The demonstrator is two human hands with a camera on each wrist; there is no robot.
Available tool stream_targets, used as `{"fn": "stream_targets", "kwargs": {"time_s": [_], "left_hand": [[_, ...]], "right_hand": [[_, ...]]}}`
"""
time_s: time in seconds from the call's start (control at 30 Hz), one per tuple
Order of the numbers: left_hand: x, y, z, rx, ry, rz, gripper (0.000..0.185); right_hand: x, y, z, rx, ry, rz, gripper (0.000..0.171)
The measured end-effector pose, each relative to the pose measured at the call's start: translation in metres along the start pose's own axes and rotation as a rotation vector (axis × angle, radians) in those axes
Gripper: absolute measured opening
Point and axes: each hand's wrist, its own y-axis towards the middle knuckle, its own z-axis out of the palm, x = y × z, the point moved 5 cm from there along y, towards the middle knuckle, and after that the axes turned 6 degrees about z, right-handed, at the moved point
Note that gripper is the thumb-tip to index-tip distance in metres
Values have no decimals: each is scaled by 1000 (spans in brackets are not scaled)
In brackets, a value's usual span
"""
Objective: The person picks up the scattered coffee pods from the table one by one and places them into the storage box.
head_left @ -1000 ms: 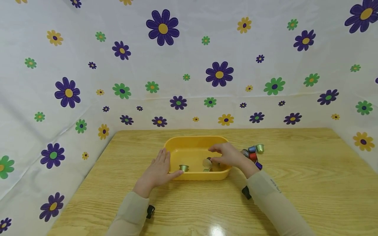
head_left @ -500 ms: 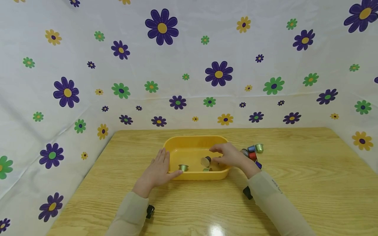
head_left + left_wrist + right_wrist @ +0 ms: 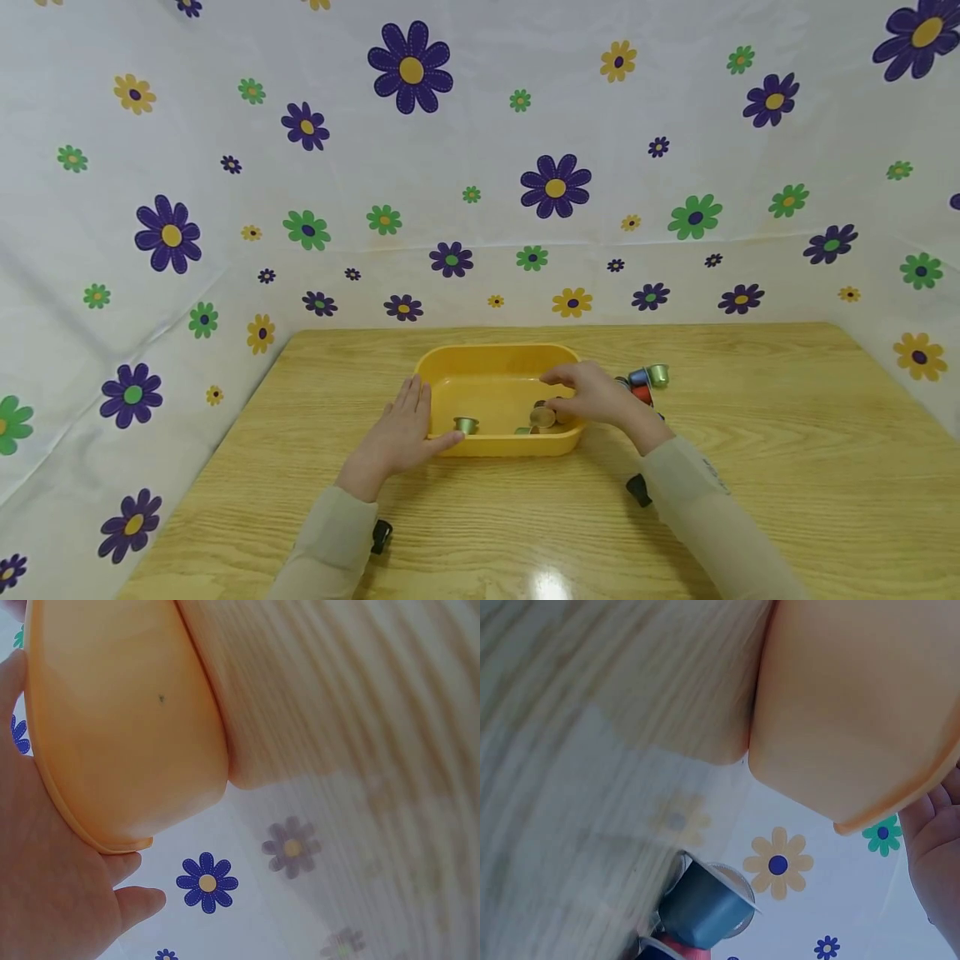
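A yellow plastic tub stands on the table. My left hand rests at its left end, fingers straight along the rim and thumb over the front edge. Over the tub's right side is my right hand, its thumb and fingers bent with a gap between them. Just below that thumb lies a coffee capsule with a tan lid; whether they touch is hard to tell. A green capsule sits near the left hand's thumb. Another green capsule is partly hidden by the front wall. The right hand hides part of the tub floor.
Right of the tub several capsules lie in a cluster, including a blue one, a pale green one and a red one. The wooden table ends against a flower-patterned cloth behind.
My right hand has shifted slightly right. The tan-lidded capsule moved a little left, then right to below the thumb. My left hand has stayed on the tub.
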Motion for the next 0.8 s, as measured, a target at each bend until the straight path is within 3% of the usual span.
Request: {"fn": "stream_targets", "kwargs": {"time_s": [0.8], "left_hand": [[1,2,1,-3,4,9,99]], "right_hand": [[-14,-24,-25,-76,-12,27,37]]}}
